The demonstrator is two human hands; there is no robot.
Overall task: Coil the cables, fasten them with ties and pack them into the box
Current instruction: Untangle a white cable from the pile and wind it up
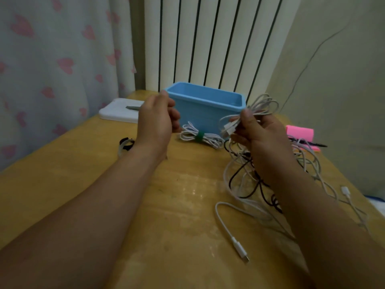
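My right hand (pixel 260 134) grips a coiled white cable (pixel 260 105) in the air, just right of the blue box (pixel 205 108). Its loops stick up above my fingers and its plugs hang left of my thumb. My left hand (pixel 157 119) hovers in front of the box's left corner, fingers curled, and I see nothing in it. A white cable bundle with a green tie (pixel 201 136) lies on the wooden table (pixel 104 184) against the box's front. A tangle of white and black cables (pixel 245 180) lies under my right forearm.
Black and white ties (pixel 125 143) lie left of my left wrist. A white board with a dark tool on it (pixel 120 110) sits at the back left. Pink sticky notes (pixel 300 133) and a pen (pixel 310 143) are at the right. A radiator stands behind the box.
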